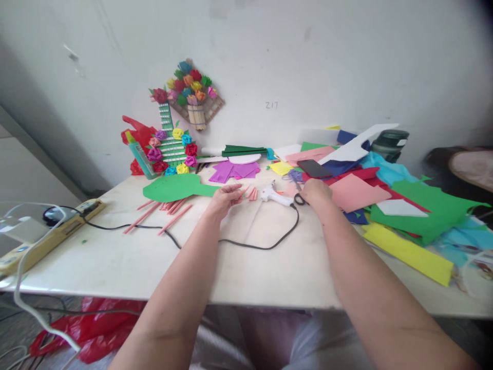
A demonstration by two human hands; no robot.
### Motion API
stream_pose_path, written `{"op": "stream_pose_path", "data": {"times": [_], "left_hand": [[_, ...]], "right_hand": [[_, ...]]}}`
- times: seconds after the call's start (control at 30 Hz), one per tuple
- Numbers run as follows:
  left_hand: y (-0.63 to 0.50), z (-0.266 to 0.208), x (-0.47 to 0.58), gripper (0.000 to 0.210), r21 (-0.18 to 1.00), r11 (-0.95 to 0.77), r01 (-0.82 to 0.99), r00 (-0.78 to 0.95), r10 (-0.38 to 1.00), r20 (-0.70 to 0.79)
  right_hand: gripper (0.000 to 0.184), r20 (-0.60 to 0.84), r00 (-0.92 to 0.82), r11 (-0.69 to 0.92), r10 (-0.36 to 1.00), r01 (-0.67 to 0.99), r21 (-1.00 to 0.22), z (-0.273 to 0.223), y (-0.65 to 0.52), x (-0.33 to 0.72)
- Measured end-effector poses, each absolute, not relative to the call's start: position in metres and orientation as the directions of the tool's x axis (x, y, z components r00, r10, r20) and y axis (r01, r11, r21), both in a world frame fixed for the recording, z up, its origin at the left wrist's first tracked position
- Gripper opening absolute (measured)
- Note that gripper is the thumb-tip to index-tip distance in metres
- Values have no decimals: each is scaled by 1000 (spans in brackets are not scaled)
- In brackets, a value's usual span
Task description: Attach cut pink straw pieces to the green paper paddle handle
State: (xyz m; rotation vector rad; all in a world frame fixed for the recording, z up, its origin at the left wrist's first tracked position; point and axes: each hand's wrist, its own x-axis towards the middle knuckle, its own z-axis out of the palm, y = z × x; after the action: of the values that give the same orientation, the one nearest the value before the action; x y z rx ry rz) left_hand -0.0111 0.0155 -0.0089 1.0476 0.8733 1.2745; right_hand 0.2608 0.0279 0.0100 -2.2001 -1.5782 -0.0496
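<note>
Whitish desk (285, 277), pale grey wall (327, 61) right behind it with one small handwritten marking (271, 105). Below desk level, left side: one red plastic bag (102, 324); second red bag (138, 132) up on the desk, back left. Two flower pieces: guitar-shaped panel (172, 149) upright at the back, flower basket (196, 117) on the wall above. One glue bottle (142, 160) leaning beside the panel. One power strip (57, 239) at the left edge, black cord (265, 248) trailing across the desk. One white glue gun (275, 195) lying mid-desk between the hands. Long pink sticks (175, 220): two lie clear in front, the rest overlap, can't count. Short pink pieces (252, 194): a few bunched left of the gun, too small to count. Left hand (226, 199): fingers pinched on a pink piece (244, 192), over the neck end of one green cutout (171, 187). Right hand (316, 192): fingers closed round black-handled scissors (299, 199), just right of the gun. One phone (313, 168), one dark jar (389, 146), coloured sheets (360, 192) heaped right, uncountable.
</note>
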Motion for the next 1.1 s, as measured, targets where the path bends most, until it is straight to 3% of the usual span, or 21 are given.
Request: {"op": "stream_pose_path", "data": {"times": [0.07, 0.13, 0.23, 0.3, 0.53, 0.63, 0.73, 0.8, 0.97, 1.1], "left_hand": [[15, -8, -11, 43, 961, -13, -276, 99, 994, 42], [14, -7, -11, 46, 970, -15, -241, 98, 994, 40], [13, -7, -10, 48, 978, -31, -208, 104, 993, 54], [13, -7, -9, 48, 981, -53, -188, 102, 992, 73], [12, -5, -7, 48, 973, -69, -221, 125, 987, 98], [14, -3, -9, 38, 949, -107, -298, -77, 993, 87], [18, -2, -14, 27, 930, -131, -344, -449, 892, -41], [20, -1, -17, 26, 922, -94, -374, -597, 786, -162], [21, 2, -19, 44, 873, -43, -485, -628, 712, -313], [28, -5, -24, 39, 875, -46, -482, -645, 695, -318]], "right_hand": [[26, 317, 321, -209, 893, 917, -340, 17, 24, 247], [24, 356, 195, -8, 914, 885, -465, 21, 19, 226], [29, 164, -9, 140, 986, 574, -807, 18, 13, 191], [30, 123, -155, 174, 980, 385, -906, 12, 9, 170], [15, 34, -112, 30, 993, -40, -999, 6, 4, 146], [17, 10, -61, 1, 998, -146, -989, 14, 5, 148], [15, -30, -25, -33, 999, -140, -990, 21, 9, 147], [13, -62, -63, -66, 996, -67, -996, 24, 14, 143], [3, -145, -101, -131, 984, 136, -982, 23, 33, 121], [8, -205, -110, -176, 973, 227, -958, 18, 46, 101]]}}
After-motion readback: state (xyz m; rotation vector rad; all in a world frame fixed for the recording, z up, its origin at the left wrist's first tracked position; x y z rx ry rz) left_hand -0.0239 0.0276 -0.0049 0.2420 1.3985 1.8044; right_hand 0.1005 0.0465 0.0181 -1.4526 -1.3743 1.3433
